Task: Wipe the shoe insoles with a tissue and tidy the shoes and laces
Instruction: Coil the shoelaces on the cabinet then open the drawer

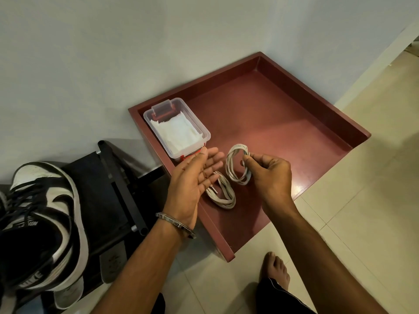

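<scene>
Shoe point(43, 225) cut off at left edge, sitting on a dark rack point(118, 186); insoles not visible. Second lace point(223, 191) lies in the tray point(294, 123), near end hidden behind left hand point(195, 177). Left fingers straight, holding nothing. Right hand point(269, 175) pinches a coiled lace point(237, 165) above the tray. Tissue box point(176, 129) in tray's far-left corner. Tray on pale tile floor point(362, 211) against a white wall point(113, 53). Bare foot point(275, 270) near tray.
</scene>
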The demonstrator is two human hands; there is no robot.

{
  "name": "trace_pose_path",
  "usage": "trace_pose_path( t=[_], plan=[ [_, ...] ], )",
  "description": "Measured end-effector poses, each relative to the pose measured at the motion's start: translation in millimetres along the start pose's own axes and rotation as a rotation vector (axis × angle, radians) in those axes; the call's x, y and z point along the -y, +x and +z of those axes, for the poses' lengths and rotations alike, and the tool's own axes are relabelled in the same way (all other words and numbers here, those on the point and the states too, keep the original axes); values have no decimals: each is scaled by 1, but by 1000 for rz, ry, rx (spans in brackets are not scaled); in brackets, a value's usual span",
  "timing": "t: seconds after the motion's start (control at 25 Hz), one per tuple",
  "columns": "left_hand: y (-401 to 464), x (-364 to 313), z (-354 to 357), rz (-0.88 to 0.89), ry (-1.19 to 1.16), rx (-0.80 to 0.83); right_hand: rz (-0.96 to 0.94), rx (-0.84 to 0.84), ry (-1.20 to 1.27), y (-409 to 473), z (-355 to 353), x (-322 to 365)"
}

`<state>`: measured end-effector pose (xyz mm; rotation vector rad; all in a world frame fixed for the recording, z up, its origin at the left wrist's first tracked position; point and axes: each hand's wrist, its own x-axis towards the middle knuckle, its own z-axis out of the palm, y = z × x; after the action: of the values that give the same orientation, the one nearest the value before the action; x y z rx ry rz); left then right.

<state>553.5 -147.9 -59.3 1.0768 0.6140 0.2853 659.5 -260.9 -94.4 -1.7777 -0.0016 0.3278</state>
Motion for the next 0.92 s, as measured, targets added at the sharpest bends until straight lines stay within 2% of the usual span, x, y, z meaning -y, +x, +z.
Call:
trace_pose_path(
  t=[0.2,0.44,0.76,0.92],
  plan=[
    [3,1,0,11,33,-79,48,-70,-82,8,-5,-15],
    [2,2,1,24,70,-72,-87,-95,-271,8,-4,-19],
    [3,1,-1,10,38,-77,-162,-153,-409,15,-9,-21],
    [4,1,-3,9,40,-88,-302,-114,-547,15,-8,-25]
  ],
)
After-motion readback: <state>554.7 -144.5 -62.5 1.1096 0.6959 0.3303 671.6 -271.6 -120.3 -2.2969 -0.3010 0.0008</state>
